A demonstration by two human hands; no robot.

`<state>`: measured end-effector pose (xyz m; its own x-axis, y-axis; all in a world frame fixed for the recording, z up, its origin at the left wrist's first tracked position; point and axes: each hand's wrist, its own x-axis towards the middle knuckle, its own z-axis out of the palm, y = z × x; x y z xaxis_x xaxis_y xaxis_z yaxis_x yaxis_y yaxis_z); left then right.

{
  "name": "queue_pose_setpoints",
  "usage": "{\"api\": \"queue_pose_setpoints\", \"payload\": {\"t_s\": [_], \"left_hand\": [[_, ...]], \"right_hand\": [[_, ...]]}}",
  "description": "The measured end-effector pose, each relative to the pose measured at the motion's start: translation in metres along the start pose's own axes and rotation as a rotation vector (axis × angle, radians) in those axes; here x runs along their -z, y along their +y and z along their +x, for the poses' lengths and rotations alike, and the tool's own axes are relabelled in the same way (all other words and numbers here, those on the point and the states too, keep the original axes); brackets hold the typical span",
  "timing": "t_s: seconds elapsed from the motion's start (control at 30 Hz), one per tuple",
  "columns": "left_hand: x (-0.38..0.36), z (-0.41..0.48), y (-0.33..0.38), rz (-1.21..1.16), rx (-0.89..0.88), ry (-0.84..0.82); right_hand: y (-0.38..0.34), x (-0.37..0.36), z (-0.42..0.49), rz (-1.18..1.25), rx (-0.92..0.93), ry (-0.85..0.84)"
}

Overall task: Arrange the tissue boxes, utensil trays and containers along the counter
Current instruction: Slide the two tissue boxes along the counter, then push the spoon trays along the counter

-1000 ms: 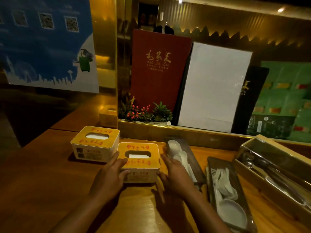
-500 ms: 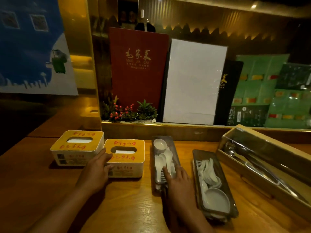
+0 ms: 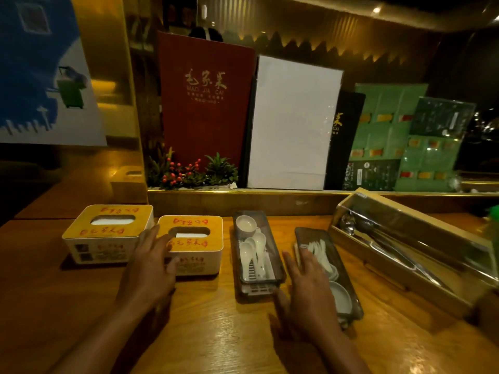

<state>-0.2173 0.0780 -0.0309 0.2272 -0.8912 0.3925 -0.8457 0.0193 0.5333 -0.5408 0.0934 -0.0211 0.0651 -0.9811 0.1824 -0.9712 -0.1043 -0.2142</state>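
Note:
Two white tissue boxes with yellow lids stand side by side on the wooden counter [image 3: 205, 327]: the left tissue box [image 3: 108, 233] and the right tissue box [image 3: 194, 244]. My left hand [image 3: 151, 265] rests flat against the right box's left front corner. A dark utensil tray [image 3: 256, 255] holds white spoons and a small cup. A second utensil tray [image 3: 332, 271] with spoons and a dish lies to its right. My right hand [image 3: 307, 290] lies between the two trays, fingers touching the second tray's left edge. A long wooden container [image 3: 410, 249] with metal ladles sits at the right.
Behind the counter's raised ledge stand a red menu [image 3: 205, 103], a white board [image 3: 291, 125], a black menu and green menu sheets [image 3: 399, 139]. A small plant with red berries [image 3: 189, 171] sits by the ledge. A blue poster [image 3: 40, 71] hangs at the left.
My right hand has moved rightward from the right tissue box, past the first utensil tray, to the second tray's left edge. My left hand stays on the right tissue box.

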Motion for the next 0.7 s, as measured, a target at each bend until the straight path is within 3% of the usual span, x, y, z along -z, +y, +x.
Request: {"api": "queue_pose_setpoints", "payload": {"t_s": [0.1, 0.2, 0.33, 0.53, 0.7], "left_hand": [[-0.004, -0.004, 0.030, -0.051, -0.129, 0.033], [-0.018, -0.015, 0.074, -0.101, -0.209, -0.001], [-0.046, -0.038, 0.125, -0.169, -0.280, -0.145], [-0.093, -0.058, 0.183, -0.235, -0.262, -0.448], [-0.133, -0.067, 0.219, -0.086, -0.160, -0.473]], "right_hand": [[0.038, 0.014, -0.012, -0.086, -0.244, -0.019], [0.065, 0.014, -0.022, 0.063, -0.380, -0.093], [0.081, 0.006, -0.022, 0.236, -0.340, -0.084], [0.100, -0.001, 0.003, 0.270, -0.206, -0.096], [0.120, -0.007, 0.025, 0.309, -0.064, -0.175]]}}
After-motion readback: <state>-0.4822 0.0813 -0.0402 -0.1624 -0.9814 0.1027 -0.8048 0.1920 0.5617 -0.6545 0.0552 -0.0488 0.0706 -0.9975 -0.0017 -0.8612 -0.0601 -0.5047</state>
